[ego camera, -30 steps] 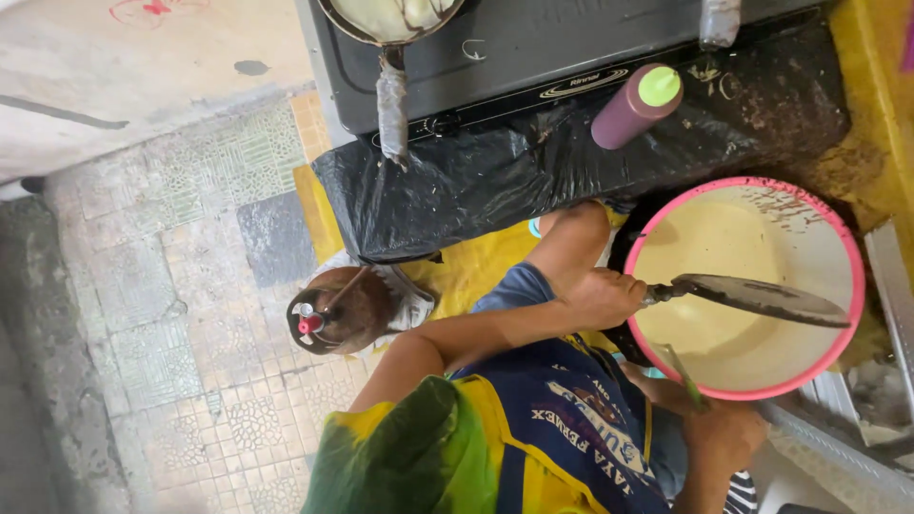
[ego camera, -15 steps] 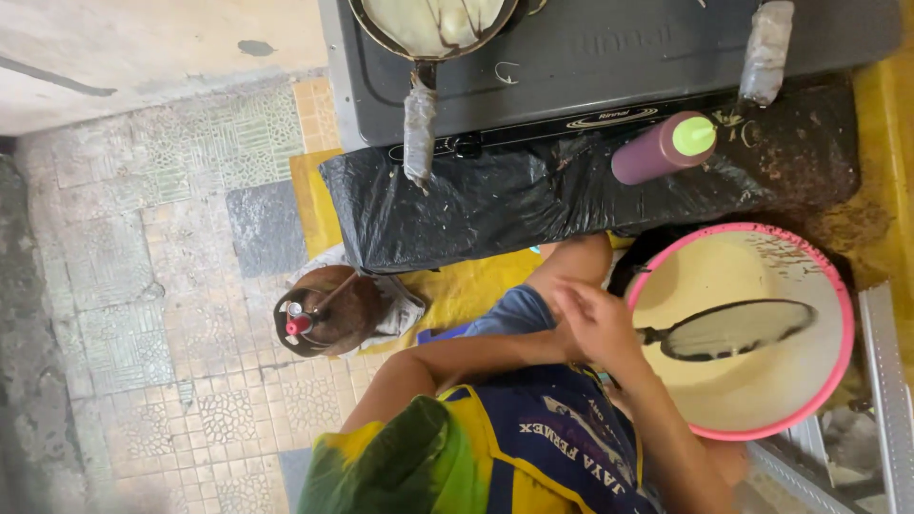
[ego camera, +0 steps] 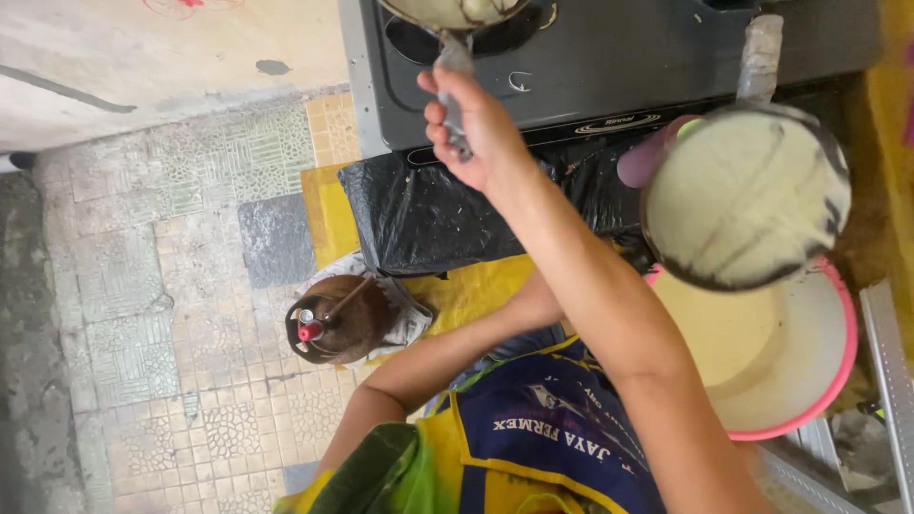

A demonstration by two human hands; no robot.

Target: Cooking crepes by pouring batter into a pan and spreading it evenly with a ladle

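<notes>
Up front, the right hand (ego camera: 471,128) is closed around the wrapped pan handle (ego camera: 455,57), the arm stretched out across the body so the pan (ego camera: 452,11) is steadied on the black stove (ego camera: 609,57); the wrapping probably keeps the heat off the fingers. The left forearm runs rightward under that arm and the left hand is hidden beneath it, so its grip cannot be told. Just beyond where it disappears, a round shallow skimmer (ego camera: 747,195) coated in pale batter hangs in the air, tilted, directly above the pink-rimmed basin (ego camera: 790,371) of the same batter, a position that lets drips fall back in. Behind the skimmer's edge a purple bottle (ego camera: 643,162) lies against the stove front. A black plastic sheet (ego camera: 428,219) drapes down below the stove, seemingly to catch spills. Farther left, a brown gas cylinder (ego camera: 333,319) stands on the patterned tile floor (ego camera: 143,286), close to the stove it likely feeds.
</notes>
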